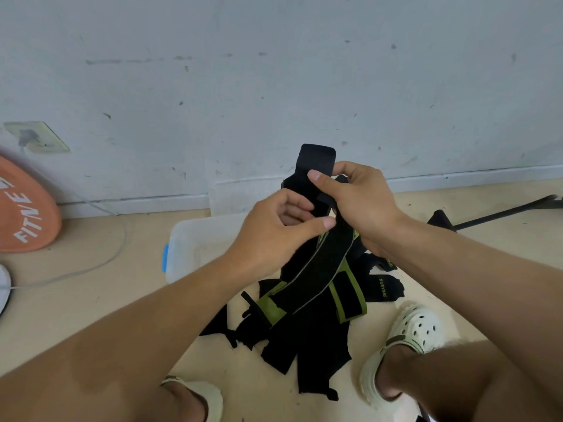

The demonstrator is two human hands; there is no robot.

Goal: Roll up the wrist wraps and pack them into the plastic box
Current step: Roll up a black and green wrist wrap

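In the head view, your left hand (271, 236) and right hand (358, 205) both pinch one black wrist wrap (320, 263) near its top end, its tail hanging to the pile (307, 345) below. You're likely starting a roll; next, tuck that end tightly. The plastic box (195, 248) sits just beyond your left hand.

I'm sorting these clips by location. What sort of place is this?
Probably a home or small gym corner: an orange weight plate leans on a scuffed wall, and wrist wraps lie heaped on the floor.
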